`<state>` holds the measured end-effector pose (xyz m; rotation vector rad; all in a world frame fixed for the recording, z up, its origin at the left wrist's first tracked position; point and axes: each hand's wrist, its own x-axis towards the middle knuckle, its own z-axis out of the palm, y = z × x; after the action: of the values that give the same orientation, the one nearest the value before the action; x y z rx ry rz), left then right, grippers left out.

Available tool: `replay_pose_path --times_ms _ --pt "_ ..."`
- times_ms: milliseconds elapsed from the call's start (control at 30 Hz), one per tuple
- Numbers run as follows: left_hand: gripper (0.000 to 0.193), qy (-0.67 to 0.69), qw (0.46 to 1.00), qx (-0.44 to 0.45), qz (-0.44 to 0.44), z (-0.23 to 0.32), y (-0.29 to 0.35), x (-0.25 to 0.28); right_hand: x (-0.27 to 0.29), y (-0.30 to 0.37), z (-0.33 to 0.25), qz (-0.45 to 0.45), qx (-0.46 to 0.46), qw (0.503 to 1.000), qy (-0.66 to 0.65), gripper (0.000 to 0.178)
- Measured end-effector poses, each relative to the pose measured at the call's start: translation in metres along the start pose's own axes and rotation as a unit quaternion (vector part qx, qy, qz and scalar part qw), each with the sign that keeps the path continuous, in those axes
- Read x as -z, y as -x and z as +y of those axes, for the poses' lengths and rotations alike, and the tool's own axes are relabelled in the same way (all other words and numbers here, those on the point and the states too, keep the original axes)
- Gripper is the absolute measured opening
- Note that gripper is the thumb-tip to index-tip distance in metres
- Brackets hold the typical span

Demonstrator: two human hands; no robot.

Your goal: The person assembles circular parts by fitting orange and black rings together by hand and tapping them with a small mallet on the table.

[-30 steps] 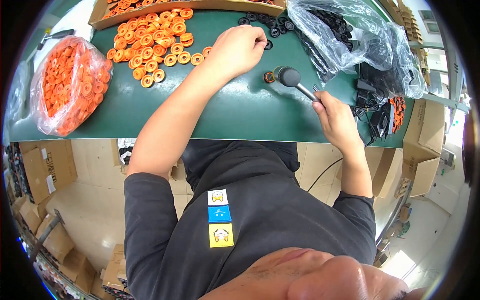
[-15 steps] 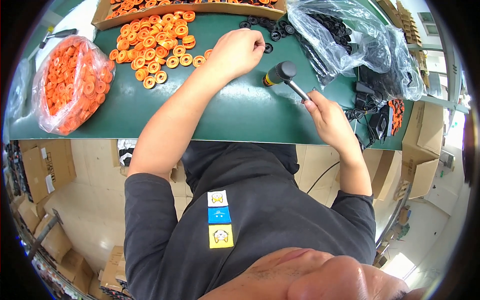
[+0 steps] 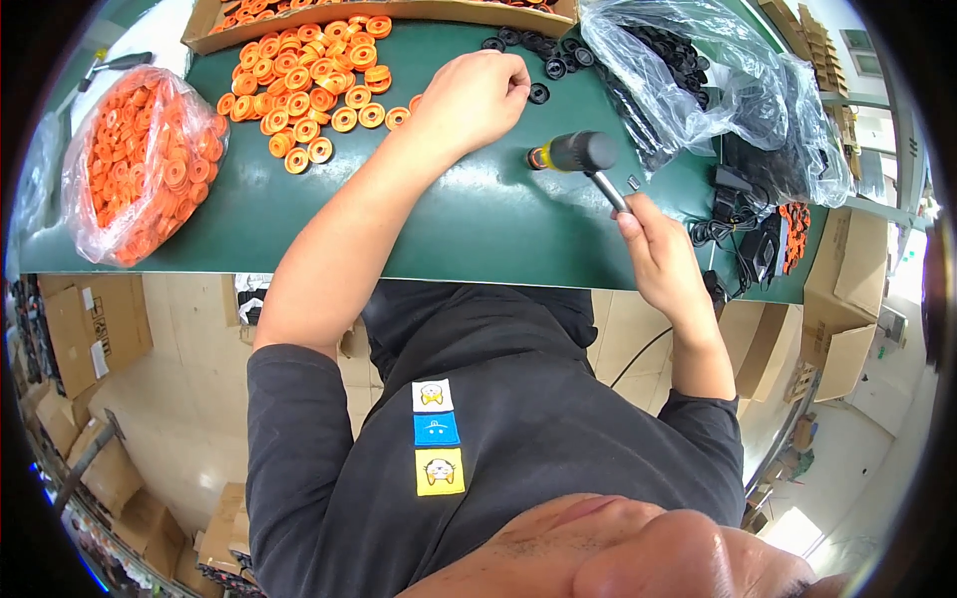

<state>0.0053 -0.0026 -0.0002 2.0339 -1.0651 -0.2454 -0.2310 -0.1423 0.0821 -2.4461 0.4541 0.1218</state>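
Observation:
My right hand (image 3: 660, 254) is closed around the handle of a mallet (image 3: 585, 152). The mallet has a thick black head with a yellow-and-orange band toward its far end and a grey metal shaft; it is held over the green table. My left hand (image 3: 469, 105) is at the far middle of the table, its fingers curled inward, and whatever is between them is hidden. Orange wheel-like rings (image 3: 310, 85) are heaped to its left, a few close to the wrist. Several small black wheel-like parts (image 3: 555, 68) lie just right of its fingers.
At the left stands a clear bag (image 3: 150, 169) full of orange rings. A cardboard tray (image 3: 299, 30) of orange and black parts runs along the back. Clear plastic bags (image 3: 733, 95) with black parts, and cables with a power adapter (image 3: 733, 209), occupy the right side. Cardboard boxes (image 3: 842, 289) stand beyond.
My right hand has drawn slightly back and right, and the mallet head has come up and to the right, turning its black face more into view. My left hand has stayed almost in place.

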Motion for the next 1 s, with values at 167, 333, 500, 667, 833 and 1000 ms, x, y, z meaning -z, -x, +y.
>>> replay_pose_path --times_ms 167,333,500,667,833,1000 --pt "0.020 -0.008 1.000 0.000 0.007 0.003 -0.003 0.001 -0.012 0.002 0.021 0.010 -0.010 1.000 0.025 0.019" --pt "0.020 -0.011 1.000 0.006 0.006 0.002 -0.003 0.003 -0.004 -0.003 0.009 -0.005 -0.057 0.998 -0.011 0.020" --pt "0.021 -0.022 1.000 -0.006 0.019 0.001 -0.003 0.005 -0.008 -0.014 0.008 -0.006 -0.023 0.999 0.024 0.020" --pt "0.019 -0.008 0.999 -0.012 0.033 0.003 -0.002 0.006 -0.005 -0.014 -0.002 -0.008 -0.015 0.999 0.028 0.021" --pt "0.022 -0.007 0.998 -0.057 -0.033 0.003 0.001 0.016 -0.005 -0.015 0.003 -0.013 -0.010 0.999 0.046 0.020" --pt "0.030 -0.015 0.980 -0.126 -0.154 0.023 0.012 0.016 -0.002 -0.012 0.034 0.085 -0.015 0.996 -0.005 0.021"
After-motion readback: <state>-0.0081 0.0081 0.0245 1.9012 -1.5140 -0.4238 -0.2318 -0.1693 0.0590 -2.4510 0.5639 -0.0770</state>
